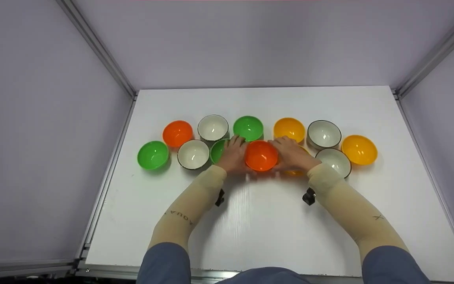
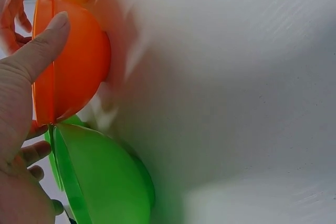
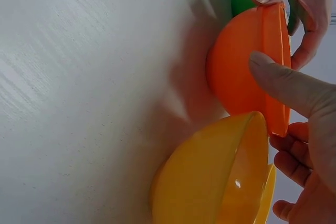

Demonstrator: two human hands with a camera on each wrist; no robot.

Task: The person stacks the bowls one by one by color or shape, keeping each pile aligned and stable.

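Left hand (image 1: pixel 233 154) at nine o'clock and right hand (image 1: pixel 292 155) at three o'clock, fingers curled, together grip the orange bowl (image 1: pixel 261 156) at centre of the white table (image 1: pixel 266 221), between green bowl (image 2: pixel 100 179) and yellow bowl (image 3: pixel 215 182).

You are working in a staged recording booth, more lab than home. Plain pale walls (image 1: pixel 34 138) close in three sides, joined by bare aluminium frame rails (image 1: pixel 97 47). The white table (image 1: pixel 258 221) fills the enclosure floor and carries only plastic and ceramic bowls (image 1: pixel 213 127) laid out in rows.
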